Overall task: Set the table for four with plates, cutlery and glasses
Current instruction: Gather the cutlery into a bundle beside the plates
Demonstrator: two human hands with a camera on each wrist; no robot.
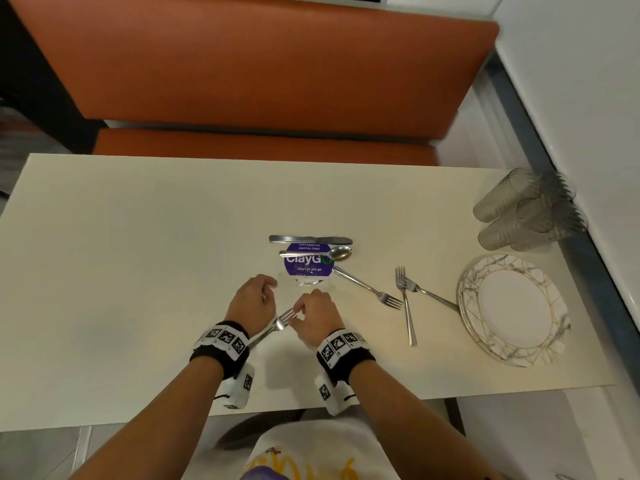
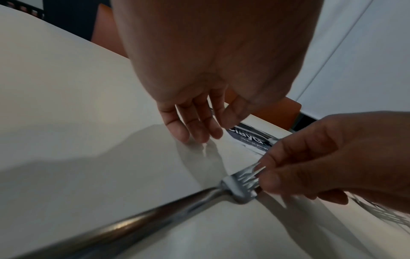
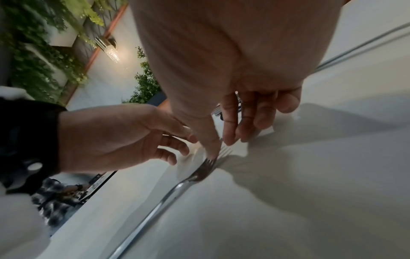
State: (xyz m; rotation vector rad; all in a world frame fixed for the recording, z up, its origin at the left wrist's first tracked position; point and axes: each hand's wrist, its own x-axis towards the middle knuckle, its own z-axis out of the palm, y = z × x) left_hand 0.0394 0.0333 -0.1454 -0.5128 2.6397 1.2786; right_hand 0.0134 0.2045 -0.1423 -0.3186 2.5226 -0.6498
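Right hand (image 1: pixel 317 318) grip pinches fork (image 1: pixel 277 325) tines, handle half-hidden; left hand (image 1: pixel 252 303) loose, empty

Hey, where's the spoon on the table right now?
In the head view the spoon lies flat across the purple sticker at mid-table, just nearer than the knife and beyond both hands, bowl pointing toward the stacked plates.

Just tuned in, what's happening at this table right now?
A person is setting a table. The right hand pinches the prongs of a fork lying between both hands; the left hand hovers open beside it. Three more forks, a knife and a spoon lie mid-table. The stacked plates and the glasses sit together at the right end, so no place is laid yet.
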